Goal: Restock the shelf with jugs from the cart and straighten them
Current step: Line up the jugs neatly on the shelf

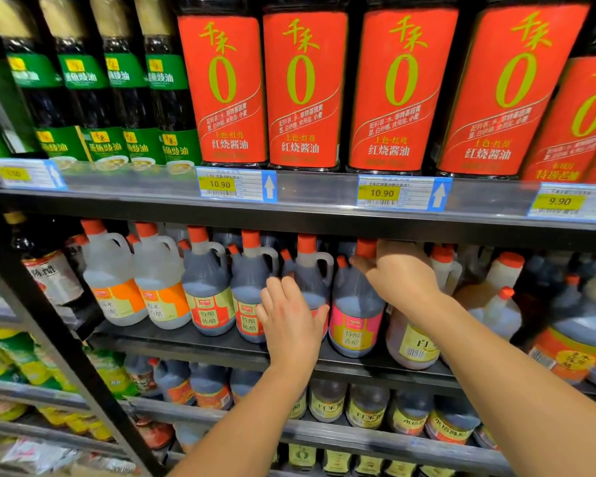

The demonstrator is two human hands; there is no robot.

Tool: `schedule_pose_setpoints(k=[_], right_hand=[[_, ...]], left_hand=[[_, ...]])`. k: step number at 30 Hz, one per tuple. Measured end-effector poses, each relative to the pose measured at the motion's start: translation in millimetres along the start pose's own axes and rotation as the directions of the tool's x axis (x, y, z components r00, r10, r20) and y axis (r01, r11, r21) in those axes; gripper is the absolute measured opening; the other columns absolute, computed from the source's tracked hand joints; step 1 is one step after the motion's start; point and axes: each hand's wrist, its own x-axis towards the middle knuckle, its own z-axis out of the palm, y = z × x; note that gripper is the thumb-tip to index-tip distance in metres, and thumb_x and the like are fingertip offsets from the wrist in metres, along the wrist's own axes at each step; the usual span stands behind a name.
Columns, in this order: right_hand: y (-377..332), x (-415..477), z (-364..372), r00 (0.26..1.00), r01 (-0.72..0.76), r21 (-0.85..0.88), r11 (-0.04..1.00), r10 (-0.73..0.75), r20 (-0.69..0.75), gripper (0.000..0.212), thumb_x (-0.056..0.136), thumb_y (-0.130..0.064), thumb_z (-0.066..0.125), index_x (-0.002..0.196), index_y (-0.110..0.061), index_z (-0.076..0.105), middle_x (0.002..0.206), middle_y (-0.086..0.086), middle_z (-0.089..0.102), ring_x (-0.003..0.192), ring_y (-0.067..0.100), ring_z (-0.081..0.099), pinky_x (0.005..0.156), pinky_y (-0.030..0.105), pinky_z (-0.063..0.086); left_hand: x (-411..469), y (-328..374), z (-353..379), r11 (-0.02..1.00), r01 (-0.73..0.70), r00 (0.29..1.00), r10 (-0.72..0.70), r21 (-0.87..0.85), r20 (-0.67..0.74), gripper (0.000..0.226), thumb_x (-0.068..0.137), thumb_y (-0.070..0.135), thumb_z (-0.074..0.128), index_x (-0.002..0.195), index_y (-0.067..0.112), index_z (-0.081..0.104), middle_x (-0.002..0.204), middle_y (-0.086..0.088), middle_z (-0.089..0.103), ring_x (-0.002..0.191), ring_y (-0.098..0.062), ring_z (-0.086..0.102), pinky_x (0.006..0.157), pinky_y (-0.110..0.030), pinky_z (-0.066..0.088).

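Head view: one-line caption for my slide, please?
Left hand rests on a dark jug; right hand grips the neighbouring pink-labelled jug near its cap.

Dark jugs (pixel 355 304), orange-red caps (pixel 306 243); red bottle labels (pixel 324 39), gold zeros (pixel 300 79).

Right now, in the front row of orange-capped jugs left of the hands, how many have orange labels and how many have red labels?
Orange-label jugs: 2
Red-label jugs: 2
Total: 4
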Motion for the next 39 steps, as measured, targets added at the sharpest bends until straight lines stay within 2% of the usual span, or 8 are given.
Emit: schedule_pose_setpoints(k=[7,11,14,18,21,25,31,39], right_hand=[[-4,-8,-1,0.996,-0.053,0.049,0.997,0.057,-0.075,0.043,0.087,-0.055,0.06,0.097,-0.013,0.067,0.089,0.01,0.065,0.089,0.032,0.064,0.068,0.031,0.045],[3,-23,-7,0.986,0.003,-0.011,1.0,-0.004,-0.167,0.044,0.085,-0.041,0.067,0.062,-0.01,0.047,0.056,0.003,0.046,0.068,0.032,0.06,0.051,0.029,0.03],[14,-40,-15,0.949,-0.013,-0.096,0.995,-0.018,-0.316,0.035,0.079,-0.036,0.072,0.077,-0.007,0.053,0.078,0.016,0.06,0.085,0.039,0.057,0.06,0.036,0.041],[38,-63,-18,0.902,-0.077,-0.092,0.993,0.03,-0.431,0.044,0.076,-0.033,0.077,0.09,-0.002,0.05,0.091,0.02,0.052,0.095,0.039,0.046,0.071,0.044,0.042],[60,-70,-24,0.93,-0.116,-0.077,0.99,0.082,-0.359,0.045,0.08,-0.036,0.073,0.097,-0.006,0.044,0.096,0.013,0.046,0.099,0.033,0.043,0.074,0.042,0.041],[76,-66,-33,0.976,-0.136,-0.002,0.991,0.134,-0.17,0.039,0.087,-0.036,0.067,0.087,-0.014,0.034,0.076,-0.006,0.033,0.084,0.023,0.042,0.061,0.034,0.037],[81,-43,-36,0.991,-0.132,-0.048,0.99,0.133,0.034,0.04,0.091,-0.03,0.061,0.064,-0.017,0.034,0.063,0.0,0.038,0.072,0.026,0.049,0.057,0.032,0.035],[84,-39,-40,0.992,-0.069,-0.127,0.989,0.081,0.092,0.04,0.094,-0.031,0.055,0.06,-0.017,0.038,0.063,0.001,0.043,0.071,0.025,0.052,0.059,0.03,0.038]], left_hand=[[-1,-12,0,0.998,-0.052,0.998,0.054,-0.041,0.041,0.066,0.074,0.042,0.08,0.119,0.004,0.052,0.113,-0.012,0.049,0.109,-0.034,0.049,0.088,-0.046,0.043],[-6,-17,0,0.993,-0.09,0.996,0.092,-0.071,0.02,0.076,0.075,0.042,0.08,0.132,0.003,0.049,0.129,-0.016,0.048,0.121,-0.037,0.046,0.096,-0.049,0.041],[-12,-13,0,0.978,-0.19,0.981,0.185,-0.081,-0.062,0.07,0.072,0.041,0.082,0.126,0.006,0.055,0.127,-0.016,0.051,0.118,-0.037,0.05,0.092,-0.051,0.044],[-22,3,2,0.959,-0.265,0.964,0.26,-0.103,-0.058,0.064,0.068,0.037,0.083,0.12,0.01,0.058,0.122,-0.014,0.052,0.115,-0.036,0.05,0.089,-0.051,0.043],[-29,15,6,0.953,-0.289,0.957,0.29,-0.092,0.0,0.067,0.066,0.037,0.085,0.121,0.01,0.058,0.123,-0.014,0.053,0.115,-0.036,0.052,0.089,-0.049,0.043],[-33,26,13,0.953,-0.289,0.955,0.293,-0.087,0.045,0.069,0.068,0.039,0.085,0.125,0.011,0.056,0.124,-0.014,0.052,0.119,-0.035,0.05,0.091,-0.049,0.043],[-34,41,24,0.973,-0.226,0.971,0.228,-0.041,0.065,0.07,0.068,0.044,0.084,0.121,0.008,0.057,0.117,-0.014,0.055,0.114,-0.036,0.052,0.088,-0.049,0.042],[-31,53,29,0.989,-0.149,0.989,0.149,-0.014,0.008,0.065,0.069,0.043,0.085,0.111,0.002,0.057,0.105,-0.015,0.056,0.105,-0.038,0.054,0.082,-0.049,0.045]])
